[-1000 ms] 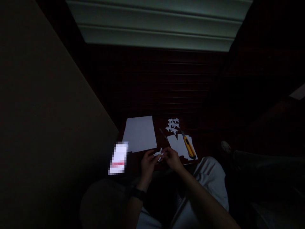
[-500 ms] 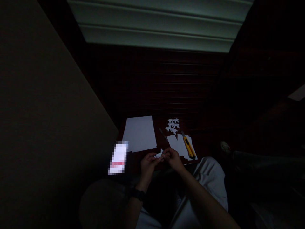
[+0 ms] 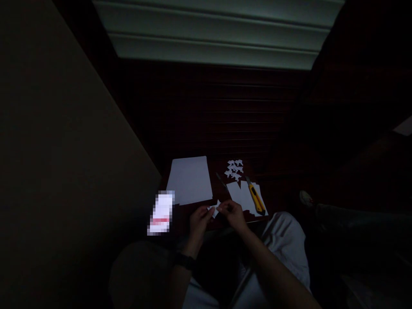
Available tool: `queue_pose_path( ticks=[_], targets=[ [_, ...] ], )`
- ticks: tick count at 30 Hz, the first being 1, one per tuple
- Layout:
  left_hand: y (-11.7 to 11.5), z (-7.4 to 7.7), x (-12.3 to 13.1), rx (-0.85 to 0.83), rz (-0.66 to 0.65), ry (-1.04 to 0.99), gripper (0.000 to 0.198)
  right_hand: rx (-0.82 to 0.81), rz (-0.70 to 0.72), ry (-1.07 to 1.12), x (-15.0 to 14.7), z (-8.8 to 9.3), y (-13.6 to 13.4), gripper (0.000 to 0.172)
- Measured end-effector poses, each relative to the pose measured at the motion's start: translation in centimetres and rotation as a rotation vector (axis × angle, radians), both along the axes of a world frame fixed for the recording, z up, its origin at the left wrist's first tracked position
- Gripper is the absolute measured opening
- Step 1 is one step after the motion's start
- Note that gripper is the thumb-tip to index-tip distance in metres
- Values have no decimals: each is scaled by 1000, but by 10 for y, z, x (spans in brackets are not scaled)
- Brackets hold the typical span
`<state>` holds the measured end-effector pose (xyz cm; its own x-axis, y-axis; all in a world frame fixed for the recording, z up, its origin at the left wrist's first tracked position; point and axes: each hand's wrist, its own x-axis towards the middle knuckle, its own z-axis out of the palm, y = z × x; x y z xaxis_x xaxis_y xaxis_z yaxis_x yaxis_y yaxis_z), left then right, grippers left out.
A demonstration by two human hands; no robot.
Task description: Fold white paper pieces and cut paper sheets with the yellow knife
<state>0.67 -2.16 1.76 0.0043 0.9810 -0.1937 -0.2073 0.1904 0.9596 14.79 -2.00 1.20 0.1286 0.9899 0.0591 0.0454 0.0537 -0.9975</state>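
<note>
Between my hands, at the near edge of a small dark table, is a small white paper piece (image 3: 215,209) with pointed ends. My left hand (image 3: 199,217) pinches it from the left, with the thumb on top. From the right, my right hand (image 3: 232,212) has its fingertips closed on the piece's other side. Just beyond my right hand lie white paper sheets with cut edges (image 3: 236,194), and a yellow utility knife (image 3: 255,198) rests on them. Several small cut-out paper shapes (image 3: 234,169) are grouped farther back. The scene is dim, so fine detail is lost.
A stack of white paper (image 3: 189,180) covers the table's left side. A thin dark tool, perhaps a pen or blade (image 3: 221,180), lies beside it. At the left edge glows a blurred-out bright screen (image 3: 161,212). Another person's shoe (image 3: 305,198) is at the right.
My fingers have shifted on the paper piece, and more of its pointed outline shows between my hands. The other things on the table stay in place; the view has moved slightly.
</note>
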Motion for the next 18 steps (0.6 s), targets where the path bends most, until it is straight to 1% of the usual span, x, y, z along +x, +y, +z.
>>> queue_pose_path(
  ticks=[3, 7, 10, 13, 16, 18],
  targets=[
    [0, -6, 4, 33, 52, 28, 33, -28, -57, -14, -4, -2, -1, 21],
    [1, -13, 9, 55, 115, 69, 30, -20, -126, -58, -6, -6, -3, 21],
    [2, -12, 9, 37, 92, 59, 30, -27, -150, -73, -7, -9, -1, 21],
    [3, -11, 4, 6, 64, 30, 34, -49, -164, -42, -10, -9, 1, 24],
    [4, -10, 0, -18, 61, -11, 40, -56, -127, 0, -14, -6, 1, 25],
    [4, -9, -1, -25, 77, -25, 43, -41, -108, -18, -14, -4, -1, 24]
  ],
)
